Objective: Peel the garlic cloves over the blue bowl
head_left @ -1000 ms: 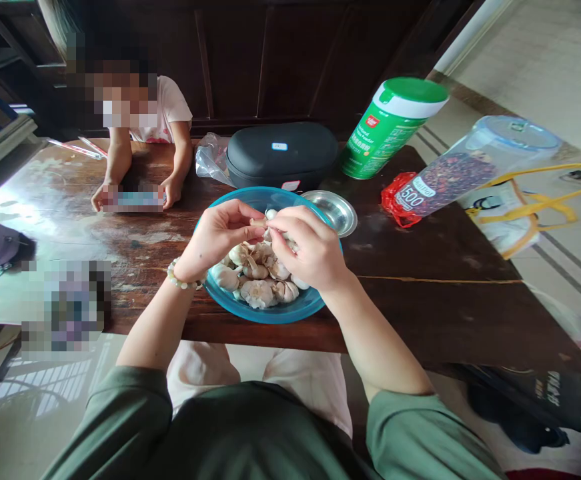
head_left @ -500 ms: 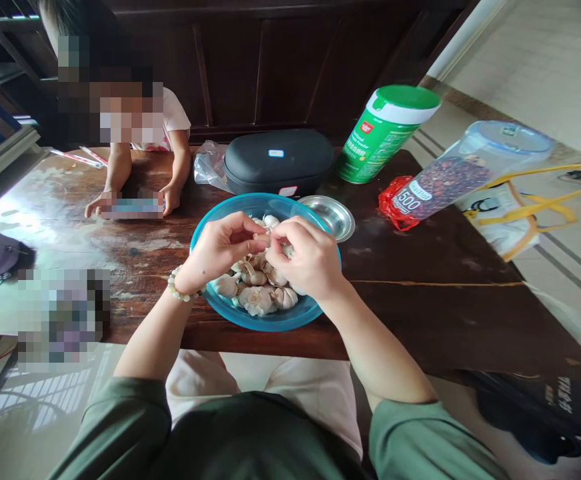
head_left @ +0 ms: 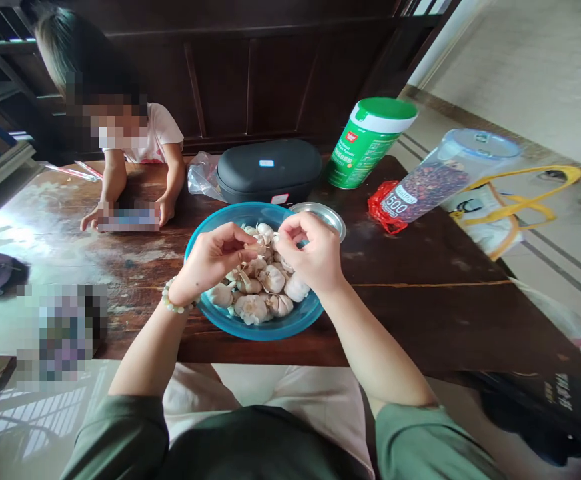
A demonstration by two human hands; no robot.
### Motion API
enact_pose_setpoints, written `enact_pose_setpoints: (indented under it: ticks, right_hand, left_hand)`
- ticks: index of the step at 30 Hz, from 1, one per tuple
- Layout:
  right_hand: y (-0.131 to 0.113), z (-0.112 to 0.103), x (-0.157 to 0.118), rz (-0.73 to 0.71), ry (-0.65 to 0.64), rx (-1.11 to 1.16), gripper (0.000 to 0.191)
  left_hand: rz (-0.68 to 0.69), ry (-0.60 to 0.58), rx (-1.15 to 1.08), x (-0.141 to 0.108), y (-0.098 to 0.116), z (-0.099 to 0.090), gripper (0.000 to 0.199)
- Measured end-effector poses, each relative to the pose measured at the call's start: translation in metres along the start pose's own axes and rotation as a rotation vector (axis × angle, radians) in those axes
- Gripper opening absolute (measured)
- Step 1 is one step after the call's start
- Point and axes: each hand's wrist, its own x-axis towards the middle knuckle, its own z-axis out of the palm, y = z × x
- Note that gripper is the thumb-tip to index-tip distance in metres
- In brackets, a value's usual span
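A blue plastic bowl [head_left: 243, 331] full of whole garlic bulbs [head_left: 253, 309] stands in front of me on the dark wooden table. Over its left side, my left hand [head_left: 215, 260] pinches a small garlic clove [head_left: 252, 247] between thumb and fingertips, partly hidden by them. My right hand [head_left: 313, 253] is over the right side, its thumb and index finger pressed together. A tiny pale bit shows at that pinch, too small to name. Behind my right hand sits a shallow metal dish [head_left: 331, 215], partly covered by the hand and the bowl.
Behind the bowl lie a black case [head_left: 269, 170] and a clear plastic bag [head_left: 203, 175]. A green canister [head_left: 370, 143] and a tall clear container [head_left: 433, 180] stand at right. Across the table at left, a person [head_left: 165, 140] holds a phone-like device [head_left: 129, 219]. A cap [head_left: 0, 270] lies left.
My hands have moved apart, the right one away from the left, uncovering more garlic between them. The whole view has shifted slightly.
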Motion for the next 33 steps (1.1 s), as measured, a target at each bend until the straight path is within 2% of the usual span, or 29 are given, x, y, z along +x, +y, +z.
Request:
enact_pose_setpoints:
  ticks: [2, 4, 7, 11, 21, 28, 33]
  right_hand:
    - [0.0, 0.0, 0.0, -0.059, -0.084, 0.04, 0.008]
    - [-0.002, 0.002, -0.001, -0.174, -0.157, -0.039, 0.011]
    - [-0.003, 0.006, -0.005, -0.323, -0.155, -0.212, 0.021]
    - [-0.001, 0.007, -0.006, -0.396, -0.137, -0.327, 0.018]
    - [-0.001, 0.007, -0.007, -0.332, -0.085, -0.418, 0.01]
    - [-0.001, 0.006, -0.005, -0.258, -0.028, -0.376, 0.012]
    - [-0.002, 0.005, -0.004, -0.211, -0.182, -0.305, 0.018]
  left_hand:
    - [-0.02, 0.038, -0.021, 0.001, -0.001, 0.0, 0.024]
    - [-0.015, 0.07, 0.015, 0.002, -0.003, 0.0, 0.026]
    - [0.041, 0.086, 0.123, 0.002, -0.004, 0.0, 0.024]
    - [0.08, 0.08, 0.183, 0.001, -0.004, 0.001, 0.022]
    - [0.096, 0.062, 0.224, -0.001, -0.004, 0.002, 0.023]
    - [0.016, 0.143, 0.026, 0.0, 0.001, 0.002, 0.027]
    - [-0.061, 0.195, -0.167, 0.003, 0.005, 0.001, 0.031]
